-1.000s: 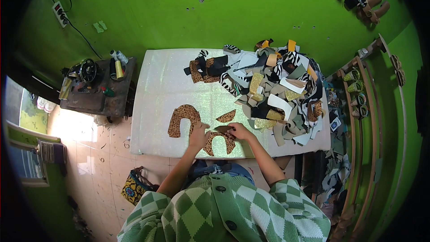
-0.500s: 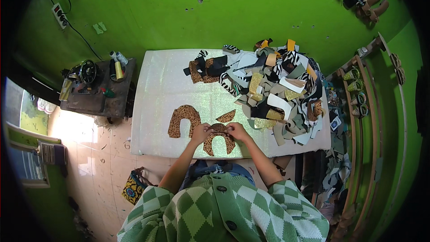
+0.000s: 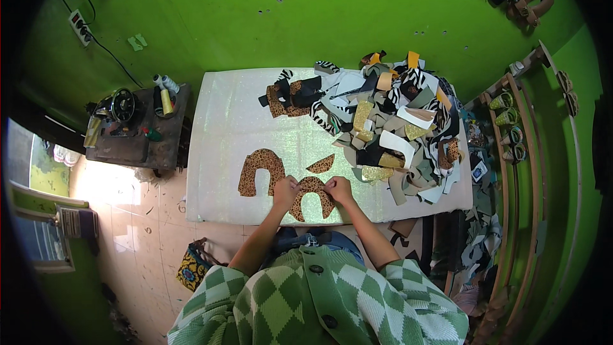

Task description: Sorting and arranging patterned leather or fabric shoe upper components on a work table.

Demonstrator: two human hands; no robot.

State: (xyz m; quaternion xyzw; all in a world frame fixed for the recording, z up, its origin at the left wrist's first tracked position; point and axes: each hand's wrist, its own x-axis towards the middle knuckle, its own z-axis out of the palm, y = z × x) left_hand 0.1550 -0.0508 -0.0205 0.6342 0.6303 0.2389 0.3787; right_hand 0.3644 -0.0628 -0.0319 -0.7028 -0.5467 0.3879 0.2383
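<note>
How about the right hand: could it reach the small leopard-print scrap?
Probably yes: the small leopard-print scrap lies just beyond the right hand, with nothing seen in between, though that hand is at the arched piece's edge.

A knitted button-front cardigan in green and whitish-green diamonds covers the torso. Its plain green placket carries round dark buttons, and the loose sleeves end near the elbows. Beyond its edge show blue jeans, apparently denim. The left hand and right hand are bare.
</note>
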